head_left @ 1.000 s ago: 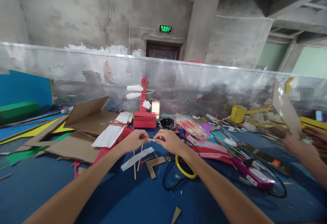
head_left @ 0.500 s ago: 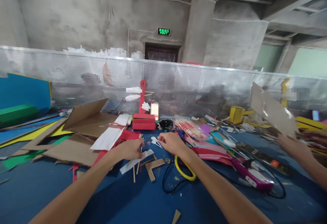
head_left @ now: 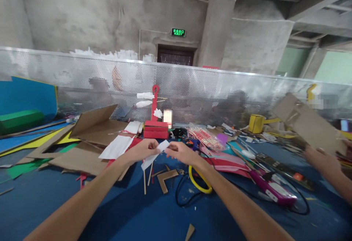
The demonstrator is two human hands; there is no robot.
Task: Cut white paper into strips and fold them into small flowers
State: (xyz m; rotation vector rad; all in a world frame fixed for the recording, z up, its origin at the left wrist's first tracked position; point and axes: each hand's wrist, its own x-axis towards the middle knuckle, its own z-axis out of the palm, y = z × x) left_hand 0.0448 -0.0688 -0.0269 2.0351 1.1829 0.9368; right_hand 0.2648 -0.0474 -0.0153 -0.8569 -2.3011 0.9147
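Observation:
A small white paper strip is stretched between my two hands above the blue table. My left hand is closed on its left side, fingers bent. At the strip's upper right end, my right hand pinches it. Below the strip lie thin wooden sticks and an L-shaped cardboard piece. Just behind my hands stands a red box shape with a tall red strip bearing white pieces.
Cardboard sheets and white paper lie left. A yellow ring, black cable, bagged sticks and purple device lie right. Another person's hand holds cardboard at far right. A perforated metal screen stands behind.
My hands have come together, and the white strip has been lifted from the table. My right hand has left the small white piece and taken the strip's end. The other person's cardboard has turned.

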